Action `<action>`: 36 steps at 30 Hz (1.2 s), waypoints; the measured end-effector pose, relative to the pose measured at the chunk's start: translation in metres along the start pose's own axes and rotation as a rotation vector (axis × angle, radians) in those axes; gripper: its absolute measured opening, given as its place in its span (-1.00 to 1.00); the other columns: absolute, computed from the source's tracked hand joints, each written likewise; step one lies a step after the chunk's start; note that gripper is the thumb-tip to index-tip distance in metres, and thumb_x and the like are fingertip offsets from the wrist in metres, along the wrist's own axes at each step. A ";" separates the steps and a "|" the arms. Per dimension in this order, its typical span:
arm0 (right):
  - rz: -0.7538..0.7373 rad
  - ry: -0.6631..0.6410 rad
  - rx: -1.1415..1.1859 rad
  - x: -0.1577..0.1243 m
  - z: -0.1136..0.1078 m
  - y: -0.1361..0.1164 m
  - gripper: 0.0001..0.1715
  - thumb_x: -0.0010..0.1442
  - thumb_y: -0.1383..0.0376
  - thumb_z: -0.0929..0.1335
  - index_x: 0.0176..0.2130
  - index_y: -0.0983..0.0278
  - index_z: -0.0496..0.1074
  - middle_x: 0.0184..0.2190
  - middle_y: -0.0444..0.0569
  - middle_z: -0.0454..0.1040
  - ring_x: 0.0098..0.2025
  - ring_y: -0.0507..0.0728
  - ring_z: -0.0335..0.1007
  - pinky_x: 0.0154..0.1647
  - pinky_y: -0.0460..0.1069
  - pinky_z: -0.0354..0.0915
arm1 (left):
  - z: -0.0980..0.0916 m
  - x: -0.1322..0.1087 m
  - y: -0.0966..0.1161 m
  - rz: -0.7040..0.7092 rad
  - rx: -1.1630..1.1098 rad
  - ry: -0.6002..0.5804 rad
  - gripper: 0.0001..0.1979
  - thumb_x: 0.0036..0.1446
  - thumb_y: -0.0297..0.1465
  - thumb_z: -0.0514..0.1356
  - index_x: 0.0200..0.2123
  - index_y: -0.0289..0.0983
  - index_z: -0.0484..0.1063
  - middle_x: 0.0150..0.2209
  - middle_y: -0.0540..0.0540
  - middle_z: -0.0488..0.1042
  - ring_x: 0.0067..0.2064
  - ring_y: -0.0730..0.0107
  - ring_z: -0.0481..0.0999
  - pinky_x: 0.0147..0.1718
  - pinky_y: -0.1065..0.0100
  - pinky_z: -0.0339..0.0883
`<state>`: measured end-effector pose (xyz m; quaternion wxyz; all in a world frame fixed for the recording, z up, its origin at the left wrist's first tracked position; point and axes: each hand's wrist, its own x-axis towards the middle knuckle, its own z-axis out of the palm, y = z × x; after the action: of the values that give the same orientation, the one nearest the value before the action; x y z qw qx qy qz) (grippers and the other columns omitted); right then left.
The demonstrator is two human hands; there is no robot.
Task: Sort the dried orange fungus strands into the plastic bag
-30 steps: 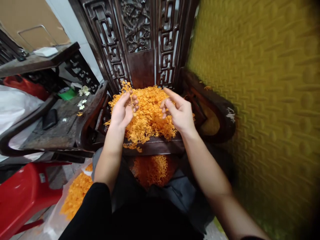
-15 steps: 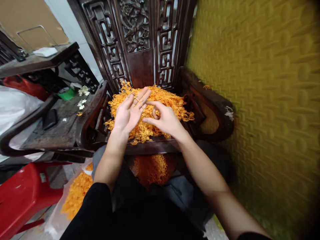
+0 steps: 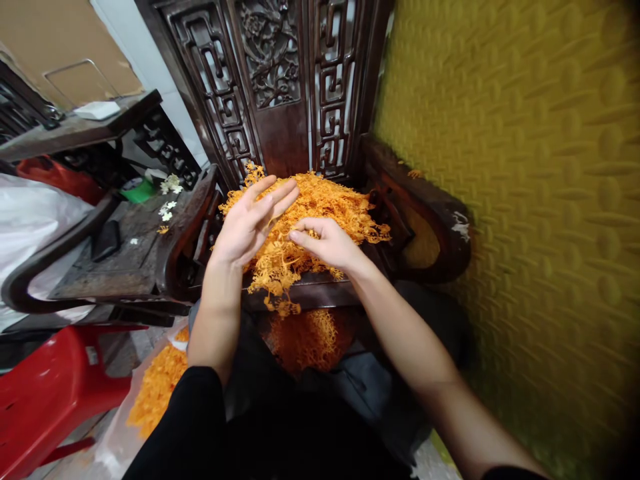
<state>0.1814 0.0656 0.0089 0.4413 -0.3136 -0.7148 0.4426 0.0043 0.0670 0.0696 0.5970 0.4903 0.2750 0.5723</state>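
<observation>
Orange lacy plastic pieces (image 3: pixel 335 200) lie in a tangled heap on the seat of a dark carved wooden chair (image 3: pixel 283 137). Over the left part of the heap is my left hand (image 3: pixel 253 217), its fingers spread and apart, with no piece seen gripped. Thumb and forefinger of my right hand (image 3: pixel 325 243) are pinched together just right of it, on an orange piece at the heap's front. A cluster of orange pieces (image 3: pixel 280 283) hangs below the hands, over the seat's front edge. Whether it joins the pinched piece is hard to tell.
At left stand another wooden chair (image 3: pixel 115 273) with a black wallet-like item (image 3: pixel 106 240), a green tape roll (image 3: pixel 139 190) and white flower pieces (image 3: pixel 167 210). Lower left are a red plastic stool (image 3: pixel 55 380) and a bag of orange pieces (image 3: pixel 157 387). A textured yellow surface (image 3: pixel 525 200) rises at right.
My left hand has turned from palm up and moved slightly left. My right fingertips have closed into a pinch and dropped a little. An orange cluster now hangs lower at the front.
</observation>
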 end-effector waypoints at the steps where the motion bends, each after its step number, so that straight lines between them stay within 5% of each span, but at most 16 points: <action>1: 0.013 -0.009 -0.021 0.000 0.001 -0.001 -0.60 0.27 0.02 0.44 -0.16 0.32 0.58 -0.39 -0.12 0.50 -0.35 0.06 0.31 -0.16 0.01 0.26 | 0.000 -0.001 -0.001 0.000 0.015 -0.011 -0.63 0.18 -0.41 0.39 0.04 -0.27 0.45 0.17 -0.29 0.59 0.34 0.00 0.47 0.39 0.02 0.28; 5: 0.032 0.002 -0.056 0.000 0.017 0.000 -0.60 0.26 0.03 0.46 -0.13 0.31 0.59 -0.40 -0.11 0.51 -0.31 0.11 0.38 -0.11 0.04 0.30 | 0.008 -0.002 -0.012 0.094 0.000 0.038 -0.52 0.13 -0.34 0.45 0.08 -0.25 0.43 0.28 -0.32 0.49 0.38 -0.06 0.41 0.41 0.00 0.23; 8: -0.015 -0.027 0.134 0.001 0.022 0.001 -0.66 0.33 0.06 0.40 -0.24 0.28 0.57 -0.37 -0.08 0.53 -0.24 0.11 0.43 -0.11 0.02 0.33 | 0.010 -0.004 -0.014 0.140 0.080 -0.007 -0.38 0.18 -0.08 0.41 0.22 -0.15 0.36 0.36 -0.27 0.40 0.43 -0.09 0.32 0.43 -0.05 0.16; 12: 0.111 -0.189 0.565 -0.003 0.007 -0.003 -0.60 0.30 -0.06 0.42 -0.22 0.23 0.49 -0.66 -0.32 0.05 -0.64 -0.03 -0.14 -0.62 -0.10 -0.07 | -0.006 -0.005 -0.004 0.096 0.294 -0.196 -0.12 0.05 0.24 0.30 0.32 -0.08 0.34 0.30 -0.28 0.48 0.32 -0.15 0.47 0.27 -0.07 0.39; 15: 0.089 -0.184 0.673 -0.007 -0.008 -0.007 -0.51 0.30 -0.11 0.40 -0.37 0.23 0.41 -0.67 -0.29 0.07 -0.65 -0.05 -0.15 -0.65 -0.09 -0.18 | -0.014 -0.007 0.002 -0.085 0.460 -0.331 -0.20 0.03 0.13 0.40 0.20 -0.23 0.49 0.10 -0.34 0.62 0.11 -0.08 0.65 -0.02 0.09 0.60; 18: 0.065 -0.123 0.539 -0.010 -0.015 -0.006 -0.53 0.27 -0.06 0.45 -0.39 0.24 0.39 -0.64 -0.26 0.18 -0.65 -0.06 -0.08 -0.65 -0.09 -0.13 | -0.012 -0.008 0.003 -0.165 0.599 -0.273 -0.40 -0.01 -0.09 0.51 0.02 -0.33 0.61 -0.07 -0.29 0.69 -0.09 0.12 0.72 -0.20 0.25 0.61; 22: -0.010 -0.051 0.313 -0.008 -0.021 -0.003 -0.55 0.23 0.03 0.51 -0.05 0.27 0.46 -0.51 -0.23 0.34 -0.52 -0.02 0.17 -0.48 -0.09 0.17 | -0.006 -0.011 0.002 -0.214 0.646 -0.236 -0.50 -0.05 -0.20 0.52 -0.07 -0.36 0.64 -0.31 -0.17 0.69 -0.35 0.33 0.66 -0.37 0.34 0.53; 27: -0.089 0.076 -0.160 -0.007 -0.028 -0.005 -0.32 0.28 0.10 0.44 0.29 0.29 0.38 -0.23 -0.02 0.54 -0.22 0.16 0.45 -0.04 0.12 0.40 | 0.001 -0.011 -0.004 -0.034 0.829 -0.151 -0.86 0.03 -0.36 0.42 -0.35 -0.31 0.65 -0.45 -0.06 0.62 -0.45 0.45 0.51 -0.46 0.39 0.36; 32: -0.101 0.257 -0.597 -0.009 -0.051 0.001 -0.42 0.29 0.30 0.35 0.26 0.33 0.48 -0.12 0.13 0.65 -0.17 0.26 0.57 0.05 0.24 0.43 | -0.010 -0.007 0.000 -0.003 0.733 0.074 -0.93 -0.02 -0.45 0.41 -0.47 -0.28 0.57 -0.57 0.00 0.49 -0.56 0.48 0.41 -0.56 0.40 0.24; 36: -0.044 0.387 -0.619 -0.010 -0.068 0.008 -0.57 0.28 0.31 0.36 0.11 0.32 0.58 -0.04 0.15 0.66 -0.01 0.31 0.60 0.15 0.28 0.41 | -0.021 -0.003 0.005 0.034 0.575 0.121 -0.82 -0.07 -0.37 0.49 -0.46 -0.26 0.55 -0.56 0.00 0.50 -0.56 0.48 0.44 -0.55 0.40 0.28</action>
<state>0.2480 0.0854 0.0130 0.4622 -0.4948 -0.7247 0.1281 -0.0167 0.0690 0.0654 0.4064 0.6090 0.4529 0.5088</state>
